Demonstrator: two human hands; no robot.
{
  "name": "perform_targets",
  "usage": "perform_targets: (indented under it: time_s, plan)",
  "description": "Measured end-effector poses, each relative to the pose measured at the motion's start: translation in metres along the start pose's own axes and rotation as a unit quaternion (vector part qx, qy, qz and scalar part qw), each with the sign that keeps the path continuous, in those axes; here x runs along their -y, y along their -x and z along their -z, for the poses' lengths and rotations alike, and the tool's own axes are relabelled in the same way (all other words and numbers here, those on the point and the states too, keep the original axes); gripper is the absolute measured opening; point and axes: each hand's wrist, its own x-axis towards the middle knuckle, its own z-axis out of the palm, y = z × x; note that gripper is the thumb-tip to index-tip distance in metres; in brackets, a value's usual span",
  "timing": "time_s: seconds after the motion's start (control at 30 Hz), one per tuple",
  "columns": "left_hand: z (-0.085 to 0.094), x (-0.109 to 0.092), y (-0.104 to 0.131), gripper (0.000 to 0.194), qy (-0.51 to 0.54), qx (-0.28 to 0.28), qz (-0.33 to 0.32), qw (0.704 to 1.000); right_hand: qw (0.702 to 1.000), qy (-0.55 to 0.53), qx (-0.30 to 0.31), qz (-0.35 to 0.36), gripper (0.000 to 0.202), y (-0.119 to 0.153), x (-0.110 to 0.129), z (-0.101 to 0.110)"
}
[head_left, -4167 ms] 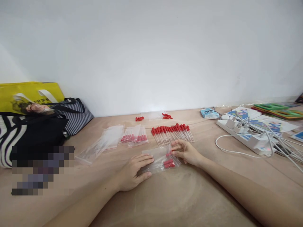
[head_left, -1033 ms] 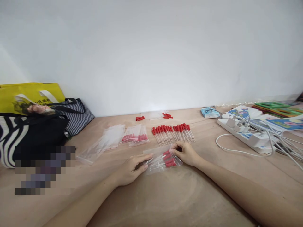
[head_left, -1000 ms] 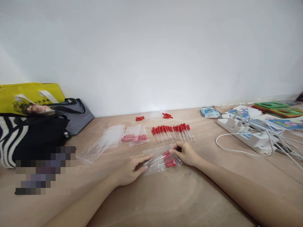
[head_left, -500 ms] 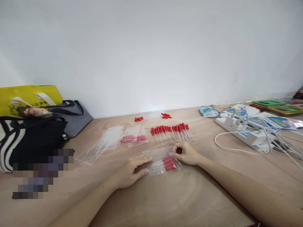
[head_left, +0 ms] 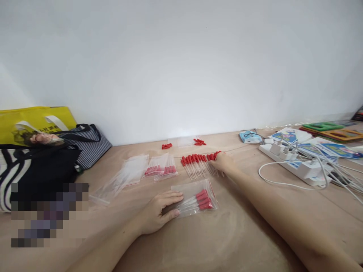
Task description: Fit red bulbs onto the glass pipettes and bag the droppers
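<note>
My left hand [head_left: 159, 211] lies on the table with its fingers stretched out, fingertips and thumb on the left end of a clear zip bag [head_left: 176, 189]. Inside that bag are several glass droppers with red rubber bulbs [head_left: 202, 199], bulbs to the right. Beyond it, my right hand [head_left: 223, 163] is at the right end of a row of red-bulbed droppers [head_left: 195, 166]. It covers some of them, and its fingers are mostly hidden, so I cannot see whether they grip one. To the left lie filled bags of droppers [head_left: 162, 168] and a stack of flat clear bags [head_left: 132, 168].
Loose red bulbs [head_left: 166, 146] and more red bulbs [head_left: 200, 142] lie near the wall beside glass tubes [head_left: 185, 143]. A power strip [head_left: 295, 166] with tangled cables, a blue mask [head_left: 250, 136] and printed cards [head_left: 326, 147] are right. Bags, including a black bag [head_left: 48, 170], stand left.
My right hand has left the edge of the clear bag and moved forward to the row of droppers. My left hand has stayed on the bag.
</note>
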Motion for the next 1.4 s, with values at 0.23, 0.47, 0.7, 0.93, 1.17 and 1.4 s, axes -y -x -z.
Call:
perform_targets:
  time_s: [0.23, 0.47, 0.7, 0.93, 1.17, 1.4]
  plan:
    - [-0.002, 0.001, 0.000, 0.036, -0.006, 0.001, -0.005, 1.000, 1.000, 0.012, 0.014, -0.003, 0.028, -0.005, -0.001, 0.004]
    - [-0.001, -0.002, -0.001, 0.035, -0.017, -0.003, 0.001, 1.000, 0.999, 0.008, 0.015, 0.041, 0.025, 0.002, -0.014, 0.010]
    - [-0.001, -0.001, -0.002, 0.035, -0.011, -0.006, -0.008, 1.000, 0.999, -0.013, -0.013, 0.044, 0.036, 0.012, -0.008, 0.001]
    - [-0.003, 0.001, -0.001, 0.036, -0.011, -0.006, -0.014, 1.000, 0.999, -0.026, 0.018, 0.031, 0.033, 0.022, 0.012, -0.001]
    - [-0.003, 0.000, 0.000, 0.036, -0.010, -0.003, -0.009, 1.000, 0.999, -0.022, 0.041, 0.006, 0.032, 0.015, 0.015, -0.001]
    - [-0.003, 0.002, 0.000, 0.036, -0.014, -0.006, -0.014, 1.000, 0.998, -0.051, 0.047, 0.010, 0.025, 0.008, 0.020, -0.002]
